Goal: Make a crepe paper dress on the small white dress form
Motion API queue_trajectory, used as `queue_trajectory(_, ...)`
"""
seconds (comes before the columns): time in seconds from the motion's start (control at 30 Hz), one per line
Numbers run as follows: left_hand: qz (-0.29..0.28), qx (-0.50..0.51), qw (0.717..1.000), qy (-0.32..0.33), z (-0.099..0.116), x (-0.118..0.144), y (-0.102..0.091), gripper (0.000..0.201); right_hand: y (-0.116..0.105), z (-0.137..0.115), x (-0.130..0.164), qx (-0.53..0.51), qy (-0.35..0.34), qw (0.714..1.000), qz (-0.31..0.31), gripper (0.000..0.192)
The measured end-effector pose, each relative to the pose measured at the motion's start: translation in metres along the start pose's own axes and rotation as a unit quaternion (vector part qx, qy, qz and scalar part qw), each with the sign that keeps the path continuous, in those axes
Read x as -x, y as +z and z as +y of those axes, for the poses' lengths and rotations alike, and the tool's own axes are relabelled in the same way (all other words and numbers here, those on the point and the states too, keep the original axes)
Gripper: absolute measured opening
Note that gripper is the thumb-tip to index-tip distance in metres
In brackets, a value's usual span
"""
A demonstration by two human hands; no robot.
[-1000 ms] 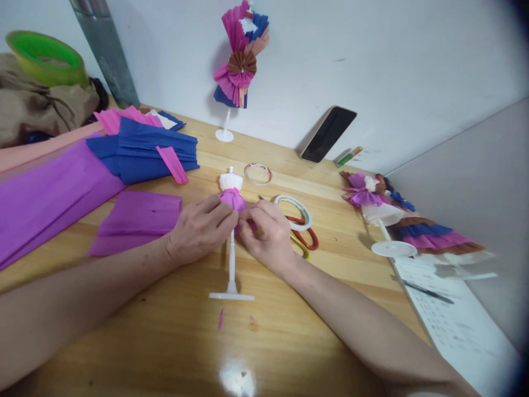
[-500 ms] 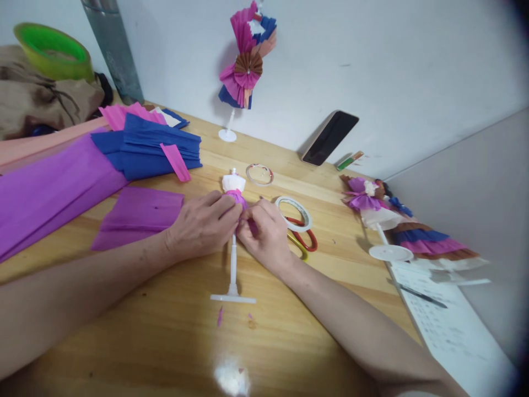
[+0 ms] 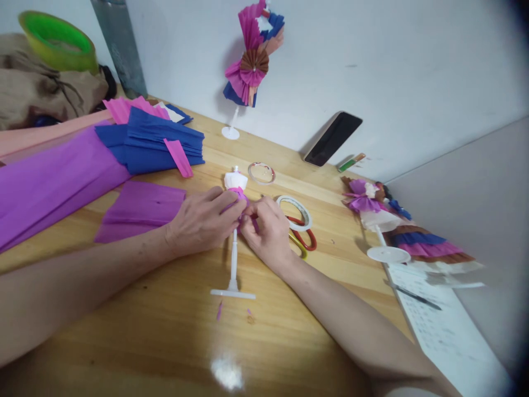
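both hands meet at the waist of a small white mannequin stand (image 3: 233,259) standing upright on the wooden table (image 3: 165,331). the left hand (image 3: 201,221) curls its fingers (image 3: 226,202) together against the purple crepe paper wrap (image 3: 240,194) just below the white bust; the right hand (image 3: 267,230) pinches the same wrap from the other side, thumb and forefinger closed on a fold. the stand's pole and flat base show below the fingers, with two purple paper scraps (image 3: 219,310) near the base. just beyond the right fingers lie a tape roll (image 3: 293,212) and scissors (image 3: 303,240); beyond the left fingers lies a purple paper sheet (image 3: 142,212), with blue folded paper (image 3: 161,140) farther off. a finished paper-dressed mannequin (image 3: 250,60) stands by the wall.
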State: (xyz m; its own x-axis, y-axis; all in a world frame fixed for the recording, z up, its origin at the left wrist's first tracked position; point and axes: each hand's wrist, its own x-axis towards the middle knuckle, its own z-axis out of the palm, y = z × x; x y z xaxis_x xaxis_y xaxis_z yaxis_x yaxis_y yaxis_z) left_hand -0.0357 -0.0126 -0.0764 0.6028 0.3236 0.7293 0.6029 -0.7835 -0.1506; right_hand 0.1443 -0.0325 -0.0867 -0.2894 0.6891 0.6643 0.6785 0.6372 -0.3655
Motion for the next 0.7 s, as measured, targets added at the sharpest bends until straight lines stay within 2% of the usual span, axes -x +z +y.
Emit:
queue_trajectory(0.4,-0.008,0.006,0.999,-0.040,0.0024,-0.0026,0.0057,0.009,-0.0012,-0.0040,0.0009,-0.022,0.004,1.000,0.005,0.015)
queue_trajectory(0.7,-0.013,0.017,0.999,-0.037,0.0026,-0.0034,0.0039,0.009,-0.0047,-0.0040,0.0012,-0.051,0.001,0.999,-0.013,0.008)
